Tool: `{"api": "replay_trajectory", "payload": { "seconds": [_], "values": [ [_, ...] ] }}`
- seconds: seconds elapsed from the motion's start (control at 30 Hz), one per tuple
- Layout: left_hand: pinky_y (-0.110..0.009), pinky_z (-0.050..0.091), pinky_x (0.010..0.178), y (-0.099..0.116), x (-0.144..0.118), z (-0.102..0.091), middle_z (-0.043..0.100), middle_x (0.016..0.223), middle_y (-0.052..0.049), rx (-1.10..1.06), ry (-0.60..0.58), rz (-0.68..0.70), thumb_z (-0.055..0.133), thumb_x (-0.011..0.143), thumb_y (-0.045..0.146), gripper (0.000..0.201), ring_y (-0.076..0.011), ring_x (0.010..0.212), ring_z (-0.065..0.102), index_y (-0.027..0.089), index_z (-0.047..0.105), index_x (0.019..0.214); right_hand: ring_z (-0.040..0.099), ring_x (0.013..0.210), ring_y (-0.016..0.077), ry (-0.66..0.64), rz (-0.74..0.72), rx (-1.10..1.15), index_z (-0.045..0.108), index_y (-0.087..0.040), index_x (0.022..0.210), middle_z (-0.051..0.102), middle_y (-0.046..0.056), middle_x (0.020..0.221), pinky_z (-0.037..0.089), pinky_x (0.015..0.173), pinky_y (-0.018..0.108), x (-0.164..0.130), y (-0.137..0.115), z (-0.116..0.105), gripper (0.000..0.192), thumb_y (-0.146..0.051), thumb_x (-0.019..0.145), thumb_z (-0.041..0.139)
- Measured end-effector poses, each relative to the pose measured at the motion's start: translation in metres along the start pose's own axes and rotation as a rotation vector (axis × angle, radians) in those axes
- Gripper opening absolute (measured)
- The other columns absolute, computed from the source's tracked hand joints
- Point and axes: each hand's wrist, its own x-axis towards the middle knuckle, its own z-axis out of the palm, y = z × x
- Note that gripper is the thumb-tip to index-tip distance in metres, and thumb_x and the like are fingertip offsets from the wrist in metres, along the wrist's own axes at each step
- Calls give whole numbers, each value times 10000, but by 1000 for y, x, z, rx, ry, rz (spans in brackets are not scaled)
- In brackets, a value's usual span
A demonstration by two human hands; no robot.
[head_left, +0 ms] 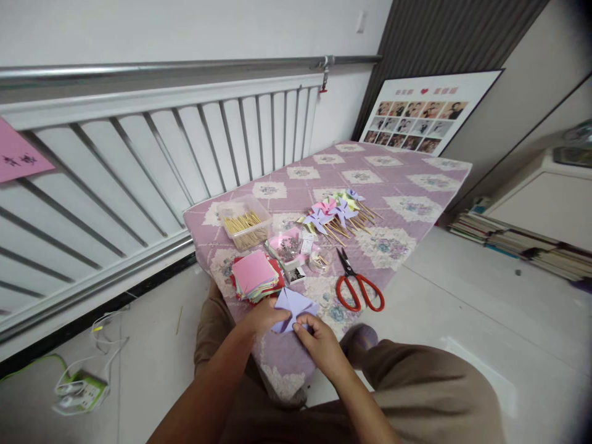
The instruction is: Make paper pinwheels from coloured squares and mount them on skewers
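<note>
Hiding lilac paper's (294, 306) near edge: hands (296, 330)

The person is wearing loose brown trousers (430, 394), the cloth lying smooth over both legs. Both forearms are showing bare, with no sleeve reaching them. The left hand (266, 316) and right hand (321, 345) are bare too, ungloved.

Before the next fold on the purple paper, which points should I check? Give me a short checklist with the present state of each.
1. Purple paper lies on the quilted surface: ok.
2. Left hand presses its left edge: ok.
3. Right hand pinches its near edge: ok.
4. Red scissors lie apart from both hands: ok.
5. Paper stack sits beside the paper, not under it: ok.
6. Creases aligned: cannot tell.
</note>
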Motion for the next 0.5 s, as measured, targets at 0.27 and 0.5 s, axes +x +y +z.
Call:
{"api": "replay_trajectory", "payload": {
  "seconds": [0.27,0.5],
  "values": [
    [-228,331,505,-5,2,0,554,586,33,133,-35,-6,603,635,217,186,-98,505,429,115,654,782,531,687,173,31,1,-52,561,-203,663,557,-14,671,398,659,265,5,-2,3,196,-325,816,547],
    [-238,359,539,-2,-1,2,586,665,5,166,-53,0,611,648,265,275,-110,560,454,107,658,868,514,641,167,75,19,-91,512,-208,610,526,-17,632,382,624,267,6,-3,5,189,-290,776,550]
  ]
}}
